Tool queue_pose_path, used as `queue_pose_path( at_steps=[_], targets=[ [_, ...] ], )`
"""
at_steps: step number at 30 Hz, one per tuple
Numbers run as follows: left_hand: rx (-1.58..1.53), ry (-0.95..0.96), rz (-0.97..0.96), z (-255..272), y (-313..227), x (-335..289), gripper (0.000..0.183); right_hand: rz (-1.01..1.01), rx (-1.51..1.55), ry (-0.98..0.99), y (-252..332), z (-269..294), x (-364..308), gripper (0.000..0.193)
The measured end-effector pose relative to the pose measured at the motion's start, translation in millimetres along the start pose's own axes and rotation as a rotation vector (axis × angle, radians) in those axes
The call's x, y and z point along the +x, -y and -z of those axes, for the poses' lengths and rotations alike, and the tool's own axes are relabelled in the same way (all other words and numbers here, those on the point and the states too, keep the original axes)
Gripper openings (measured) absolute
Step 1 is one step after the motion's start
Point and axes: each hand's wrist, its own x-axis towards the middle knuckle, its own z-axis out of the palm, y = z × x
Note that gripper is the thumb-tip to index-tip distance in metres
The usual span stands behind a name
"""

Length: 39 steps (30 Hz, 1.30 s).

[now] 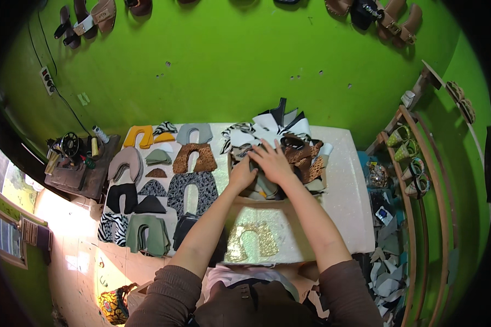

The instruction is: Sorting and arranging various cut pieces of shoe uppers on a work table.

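Note:
Both hands are in a heap of leather and fabric scraps (267,124) piled in a cardboard box (256,201) on the table. My right hand (274,162) lies over the scraps with its fingers stretched out and apart. Close beside it, my left hand (243,174) reaches in at the heap's left side; its fingertips are mostly hidden, so its grip does not show. Brown leopard-print scraps (315,169) stick out to the right. Nearer to me, a gold glitter U-shaped piece (235,248) lies flat.
Left on the white table (346,191), stacks of cut pieces lie in rows: yellow (138,137), leopard-print (195,158), grey-black patterned (193,193) and green (150,234). A sewing machine (71,146) stands far left. At right are a wooden rack (412,218) with sandals and scraps (387,283) below.

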Motion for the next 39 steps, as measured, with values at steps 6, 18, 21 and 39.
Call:
queue_pose_path(
  at_steps=[6, 18, 21, 39],
  targets=[
    [-0.012, -0.04, -0.023, -13, -14, -10, 0.044, 0.025, 0.061, 0.062, -12, 3, -6, 0.042],
    [-0.396, 0.104, -0.026, 21, -50, 8, 0.027, -0.02, 0.304, -0.165, -63, 64, -16, 0.026],
    [-0.561, 0.101, -0.011, 27, -57, 11, 0.035, -0.042, 0.286, -0.215, -68, 80, -15, 0.028],
    [-0.875, 0.051, 0.118, 46, -75, -6, 0.021, -0.234, 1.183, 0.348, -74, 73, -22, 0.029]
  ],
)
